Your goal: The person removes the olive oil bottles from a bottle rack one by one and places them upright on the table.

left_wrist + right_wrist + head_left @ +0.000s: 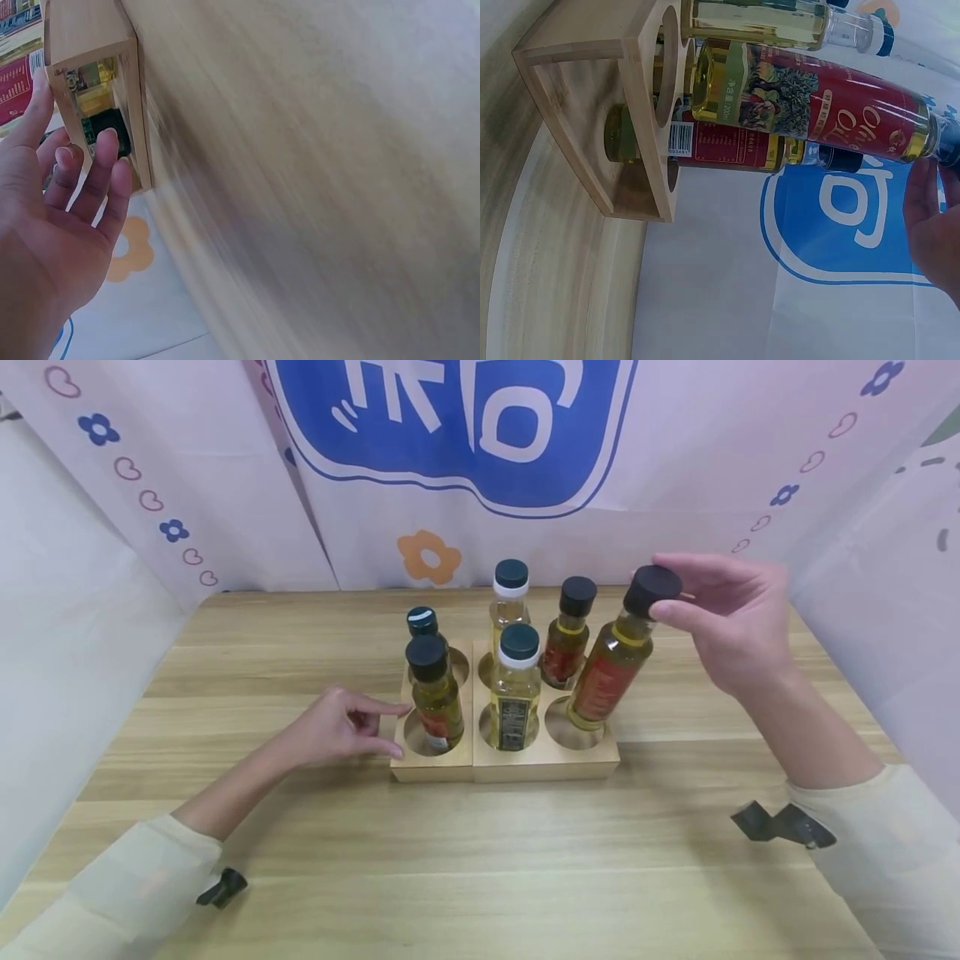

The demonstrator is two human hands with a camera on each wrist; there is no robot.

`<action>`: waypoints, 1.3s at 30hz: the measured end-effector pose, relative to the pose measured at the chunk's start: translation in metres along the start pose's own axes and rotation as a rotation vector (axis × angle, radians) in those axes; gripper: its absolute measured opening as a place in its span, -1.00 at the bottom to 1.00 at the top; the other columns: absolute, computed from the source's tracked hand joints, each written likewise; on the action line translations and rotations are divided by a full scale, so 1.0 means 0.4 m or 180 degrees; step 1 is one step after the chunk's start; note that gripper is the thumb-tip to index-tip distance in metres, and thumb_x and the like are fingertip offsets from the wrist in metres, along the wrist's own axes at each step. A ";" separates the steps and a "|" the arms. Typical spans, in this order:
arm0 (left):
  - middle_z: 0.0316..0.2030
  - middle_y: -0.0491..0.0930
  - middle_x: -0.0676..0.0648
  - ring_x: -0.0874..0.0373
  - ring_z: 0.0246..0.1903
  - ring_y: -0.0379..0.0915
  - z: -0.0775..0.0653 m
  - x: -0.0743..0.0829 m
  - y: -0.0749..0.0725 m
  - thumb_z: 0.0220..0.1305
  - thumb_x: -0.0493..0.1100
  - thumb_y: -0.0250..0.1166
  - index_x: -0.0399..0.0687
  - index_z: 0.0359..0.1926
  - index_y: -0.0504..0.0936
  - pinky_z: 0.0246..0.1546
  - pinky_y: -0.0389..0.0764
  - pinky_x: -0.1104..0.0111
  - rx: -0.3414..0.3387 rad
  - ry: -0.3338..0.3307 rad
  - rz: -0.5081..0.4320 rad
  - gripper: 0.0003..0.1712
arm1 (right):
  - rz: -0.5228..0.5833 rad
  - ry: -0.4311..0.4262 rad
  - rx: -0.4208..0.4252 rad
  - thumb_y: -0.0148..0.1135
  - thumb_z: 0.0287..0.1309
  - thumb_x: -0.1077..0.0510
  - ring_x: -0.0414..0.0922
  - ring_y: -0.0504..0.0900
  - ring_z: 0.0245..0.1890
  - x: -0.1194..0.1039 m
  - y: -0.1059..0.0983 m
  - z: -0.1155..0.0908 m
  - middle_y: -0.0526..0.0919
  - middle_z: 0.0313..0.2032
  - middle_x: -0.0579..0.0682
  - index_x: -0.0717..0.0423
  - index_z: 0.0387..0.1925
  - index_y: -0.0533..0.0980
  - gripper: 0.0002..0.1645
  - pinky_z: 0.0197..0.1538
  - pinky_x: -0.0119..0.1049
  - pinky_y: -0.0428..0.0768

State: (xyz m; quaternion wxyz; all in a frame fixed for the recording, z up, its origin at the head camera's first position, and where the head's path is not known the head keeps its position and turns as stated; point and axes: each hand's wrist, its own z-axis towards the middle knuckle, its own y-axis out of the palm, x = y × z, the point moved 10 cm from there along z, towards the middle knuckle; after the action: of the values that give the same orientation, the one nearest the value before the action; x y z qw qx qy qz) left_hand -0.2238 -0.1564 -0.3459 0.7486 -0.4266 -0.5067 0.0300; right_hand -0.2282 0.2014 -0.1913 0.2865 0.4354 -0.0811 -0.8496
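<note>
My right hand (738, 618) pinches the black cap of an olive oil bottle (611, 677) with a red label. The bottle tilts, its base just over the front right hole of a wooden bottle rack (543, 770); in the right wrist view the base is outside the hole. At the rack's left edge, my left hand (337, 727) touches the rim with thumb and forefinger, the other fingers loosely bent. Nearest it stands a black-capped oil bottle (437, 706) in the front left hole. A clear green-capped bottle (516, 693) sits in the front middle hole.
The back row holds a dark-capped bottle (422, 621), a green-capped bottle (512, 578) and a black-capped bottle (567, 635). The rack stands on a wood-grain table (420, 877). Behind it hangs a printed white cloth (637, 543).
</note>
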 end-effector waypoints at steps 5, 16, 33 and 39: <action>-0.66 0.51 0.11 0.28 -0.64 0.31 -0.002 -0.015 0.004 -0.01 -0.24 0.66 -0.36 0.06 0.73 -0.57 0.45 0.45 0.0027 -0.0178 -0.0216 -0.43 | 0.0035 -0.0004 0.0052 0.35 -0.14 0.77 0.09 0.81 -0.27 -0.006 -0.006 0.002 0.77 -0.26 0.35 0.62 -0.14 0.63 -0.58 -0.14 -0.19 0.77; -0.55 0.64 -0.02 0.27 -0.58 0.40 -0.013 -0.039 0.016 0.04 -0.37 0.60 -0.43 0.05 0.71 -0.58 0.46 0.47 0.0101 -0.0299 -0.0739 -0.49 | 0.0103 -0.0066 0.0226 0.32 -0.16 0.80 0.13 0.82 -0.25 -0.024 -0.029 0.011 0.76 -0.27 0.37 0.64 -0.16 0.63 -0.59 -0.09 -0.16 0.76; -0.63 0.50 0.03 0.31 -0.65 0.19 -0.017 -0.055 0.026 0.11 -0.43 0.53 -0.49 0.11 0.65 -0.68 0.24 0.43 0.0042 -0.0299 -0.1101 -0.49 | 0.0222 -0.0270 0.0531 0.21 -0.19 0.88 0.19 0.80 -0.24 -0.080 -0.080 0.024 0.73 -0.22 0.45 0.74 -0.18 0.57 -0.57 -0.08 -0.03 0.72; -0.64 0.50 0.03 0.32 -0.64 0.20 -0.015 -0.054 0.026 0.11 -0.41 0.54 -0.47 0.09 0.67 -0.67 0.24 0.45 0.0049 -0.0322 -0.1031 -0.51 | 0.0139 -0.0215 0.0681 0.15 -0.17 0.91 0.17 0.81 -0.25 -0.080 -0.101 0.020 0.73 -0.24 0.45 0.73 -0.19 0.58 -0.57 -0.07 -0.05 0.71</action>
State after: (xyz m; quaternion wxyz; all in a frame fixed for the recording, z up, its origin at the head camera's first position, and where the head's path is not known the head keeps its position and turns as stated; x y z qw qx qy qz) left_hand -0.2256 -0.1640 -0.3695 0.7205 -0.3315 -0.6056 -0.0657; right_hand -0.2369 0.2515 -0.1799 0.2539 0.4327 -0.1904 -0.8438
